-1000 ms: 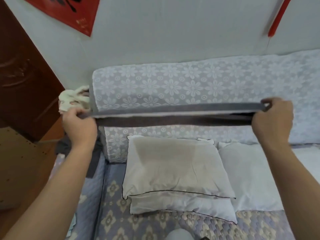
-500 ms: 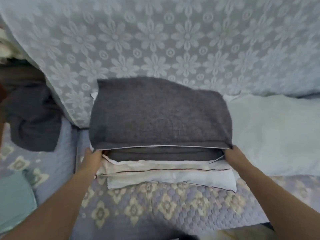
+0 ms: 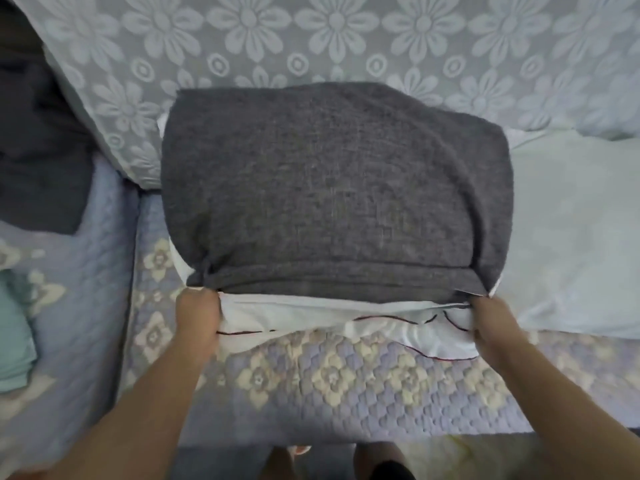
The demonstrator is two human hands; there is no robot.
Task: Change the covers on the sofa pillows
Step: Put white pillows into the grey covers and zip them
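Sofa seat under a quilted lavender cover (image 3: 346,382) with cream flower patches; backrest draped in pale floral lace (image 3: 311,39). Dark cloth (image 3: 38,161) heaped at far left, a bit of teal fabric (image 3: 14,341) below it. Second white pillow (image 3: 571,237) lies just beside the work on the right.

Centre: grey woven pillow cover (image 3: 322,188) sits over a white pillow (image 3: 311,313) with dark red piping, which lies on the seat against the backrest. Cover spans most of the pillow; near edge of the pillow and its piped hem show below the grey opening.

Left hand (image 3: 199,320) curled at the near left corner, fingers clamped on the cover's open edge and the white fabric there. Right hand (image 3: 491,323) does the same at the near right corner, gripping grey edge and bunched white pillow. Exactly how much of each layer sits in each grip is hidden by the knuckles.

Step in hand, as judged: drawing the fresh grey cover down over the pillow, nearly on. Next move calls for pulling both corners of the opening toward the body while tucking the loose white corners inside, right side first since it is more bunched. Closure type not visible.
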